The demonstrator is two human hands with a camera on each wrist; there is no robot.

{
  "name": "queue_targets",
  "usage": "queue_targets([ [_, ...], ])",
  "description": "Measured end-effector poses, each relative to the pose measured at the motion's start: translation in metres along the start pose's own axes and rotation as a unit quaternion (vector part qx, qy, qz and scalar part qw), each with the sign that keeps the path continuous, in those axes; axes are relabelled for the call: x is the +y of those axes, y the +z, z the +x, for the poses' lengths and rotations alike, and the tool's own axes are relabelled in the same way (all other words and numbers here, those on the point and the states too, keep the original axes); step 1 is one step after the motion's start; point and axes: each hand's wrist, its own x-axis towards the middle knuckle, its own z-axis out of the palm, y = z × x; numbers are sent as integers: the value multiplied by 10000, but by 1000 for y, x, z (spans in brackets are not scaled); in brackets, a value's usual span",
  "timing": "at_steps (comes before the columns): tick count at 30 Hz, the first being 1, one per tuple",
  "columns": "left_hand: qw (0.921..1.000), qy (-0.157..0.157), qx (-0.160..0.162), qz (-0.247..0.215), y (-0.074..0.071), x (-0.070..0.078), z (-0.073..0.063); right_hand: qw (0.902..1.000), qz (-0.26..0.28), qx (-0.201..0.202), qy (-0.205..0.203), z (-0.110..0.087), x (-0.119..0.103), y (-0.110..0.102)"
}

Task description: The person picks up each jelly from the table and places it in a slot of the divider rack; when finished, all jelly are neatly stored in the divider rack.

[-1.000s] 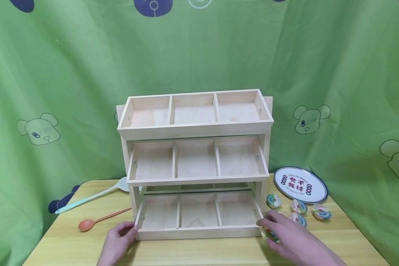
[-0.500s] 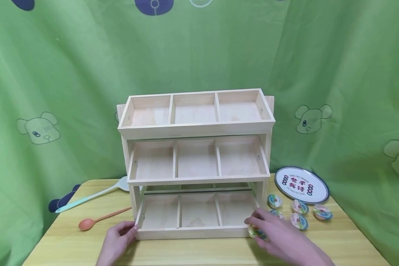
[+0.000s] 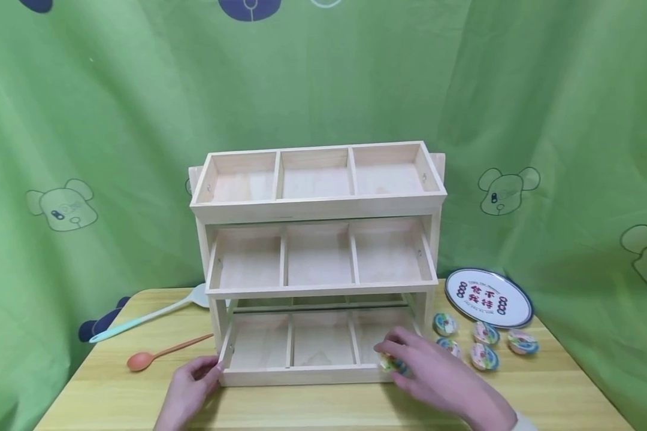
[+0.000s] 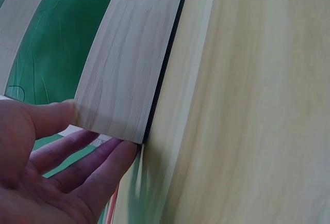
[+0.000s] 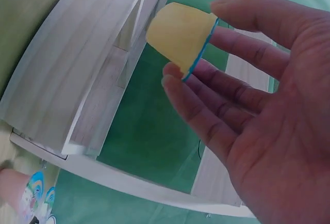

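A three-tier wooden rack (image 3: 318, 209) stands on the table, each tray split into three compartments. My left hand (image 3: 189, 386) grips the left front corner of the bottom tray (image 3: 302, 378). In the left wrist view, the thumb lies on the tray's upper edge and fingertips touch its lower corner (image 4: 124, 121). A yellow jelly cup (image 5: 180, 35) is pinched by its blue-edged rim in my right hand (image 5: 268, 84). The head view has that cup (image 3: 392, 363) at the bottom tray's right compartment, partly covered by the fingers. Several more jelly cups (image 3: 484, 356) lie right of the rack.
An oval plate (image 3: 487, 298) with red characters is at the back right. Left of the rack lie an orange spoon (image 3: 141, 361) and a pale turquoise long-handled utensil (image 3: 151, 314), its head partly behind the rack. A green curtain (image 3: 323, 78) hangs behind the wooden table (image 3: 302, 407).
My right hand has moved left with the jelly cup, from the bottom tray's right front corner to its right compartment. The left hand has stayed on the tray's left corner.
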Motion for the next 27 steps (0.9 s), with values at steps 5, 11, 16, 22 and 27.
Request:
queue_targets([
  [5, 10000, -15, -58, 41, -1, 0, 1, 9998, 53, 94, -143, 7, -2, 4],
  [11, 9999, -46, -112, 102, -3, 0, 1, 9986, 305, 130, -403, 15, -3, 11],
  [16, 9998, -70, -149, 68, -3, 0, 1, 9982, 385, 70, -455, 20, -9, 13],
  [22, 9999, -1, -128, 91, -2, -1, 1, 9981, 419, -16, -461, 28, -13, 18],
  [27, 9998, -8, -152, 105, -2, 0, 3, 9977, 569, -104, -355, 32, -19, 19],
])
